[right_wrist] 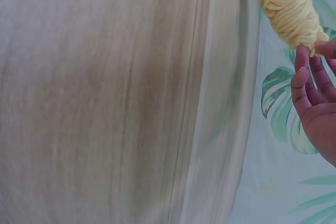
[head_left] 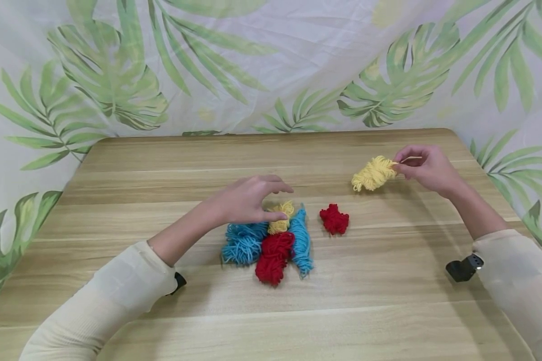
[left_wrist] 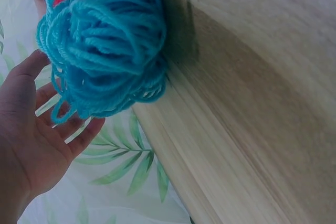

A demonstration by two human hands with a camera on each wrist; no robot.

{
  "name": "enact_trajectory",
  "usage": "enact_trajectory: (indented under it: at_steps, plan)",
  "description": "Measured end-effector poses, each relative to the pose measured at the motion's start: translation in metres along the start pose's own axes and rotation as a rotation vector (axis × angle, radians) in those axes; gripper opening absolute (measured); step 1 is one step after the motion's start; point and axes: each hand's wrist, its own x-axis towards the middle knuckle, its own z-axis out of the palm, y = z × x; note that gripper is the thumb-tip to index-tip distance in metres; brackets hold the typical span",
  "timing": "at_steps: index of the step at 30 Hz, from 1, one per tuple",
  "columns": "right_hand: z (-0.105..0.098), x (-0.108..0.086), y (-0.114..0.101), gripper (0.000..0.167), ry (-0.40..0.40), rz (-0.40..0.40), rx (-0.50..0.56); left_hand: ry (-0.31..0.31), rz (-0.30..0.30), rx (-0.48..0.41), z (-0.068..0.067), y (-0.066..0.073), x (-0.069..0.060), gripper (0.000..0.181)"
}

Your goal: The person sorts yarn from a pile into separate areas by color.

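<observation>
My right hand point(head_left: 426, 168) pinches one end of a yellow yarn bundle point(head_left: 374, 174) between thumb and fingers, at the right of the table. In the right wrist view the same yellow bundle point(right_wrist: 291, 11) shows its wound strands. My left hand point(head_left: 253, 198) is spread over a group of yarn bundles, its fingers loosely extended and holding nothing. Under and beside it lie a thick blue bundle point(head_left: 244, 244), a small yellow one point(head_left: 280, 220) partly hidden by the thumb, a red one point(head_left: 273, 258) and a long blue one point(head_left: 301, 243).
A smaller red yarn bundle point(head_left: 334, 219) lies apart, right of the group. The wooden table point(head_left: 343, 321) ends at a back edge, behind which hangs a leaf-patterned cloth point(head_left: 307, 55). A black wrist device point(head_left: 464, 267) sits below the right sleeve.
</observation>
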Motion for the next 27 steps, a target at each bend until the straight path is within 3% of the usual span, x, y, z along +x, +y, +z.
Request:
enact_trajectory:
  at_steps: [9, 19, 27]
  plan:
    - [-0.006, 0.003, 0.01, 0.013, 0.01, -0.016, 0.016, -0.005, 0.002, 0.008, 0.0, 0.002, 0.002, 0.055]
    - [-0.009, 0.007, 0.011, 0.008, 0.073, 0.044, -0.032, -0.019, 0.021, 0.01, 0.002, 0.001, 0.005, 0.056]
    - [-0.014, 0.01, 0.017, 0.014, 0.081, 0.036, -0.013, -0.037, 0.032, 0.012, 0.003, 0.001, 0.006, 0.056]
